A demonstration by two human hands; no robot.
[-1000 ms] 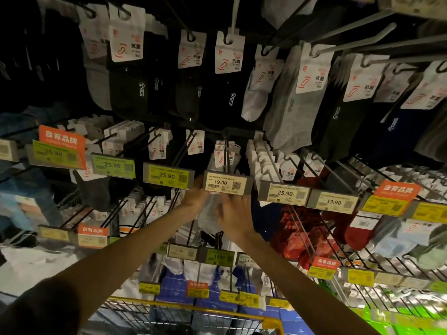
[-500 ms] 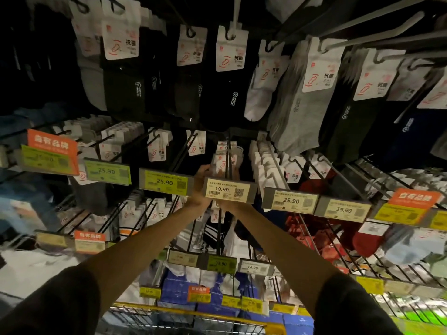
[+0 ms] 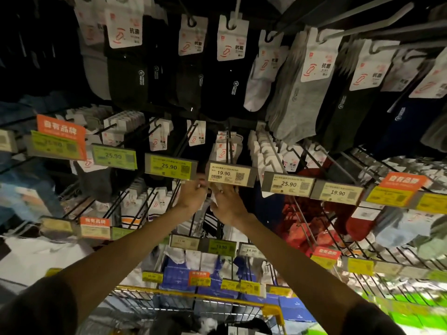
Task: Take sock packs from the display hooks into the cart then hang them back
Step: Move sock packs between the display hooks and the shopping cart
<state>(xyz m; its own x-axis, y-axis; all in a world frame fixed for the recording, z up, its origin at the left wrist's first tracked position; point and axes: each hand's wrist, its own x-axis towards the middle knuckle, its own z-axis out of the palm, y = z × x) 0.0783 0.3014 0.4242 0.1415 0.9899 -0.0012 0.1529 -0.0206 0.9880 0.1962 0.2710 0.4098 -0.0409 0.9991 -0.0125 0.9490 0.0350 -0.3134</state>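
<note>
My left hand (image 3: 193, 195) is pinching the white sock pack (image 3: 213, 201) just under the 19.90 tag (image 3: 231, 174); my right hand (image 3: 227, 205) is steadying it, fingers straight. The tag is hiding the hook (image 3: 228, 152) tip, so I'm risking missing the header hole and dropping it outside the cart (image 3: 193, 292).

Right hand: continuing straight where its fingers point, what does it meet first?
Probably the cream rectangular 19.90 price tag just above the right hand; depth is unclear, so it might pass behind.

Cloth sock packs (image 3: 297, 100), matt paper cards (image 3: 232, 42), probably metal cart (image 3: 193, 292)
</note>
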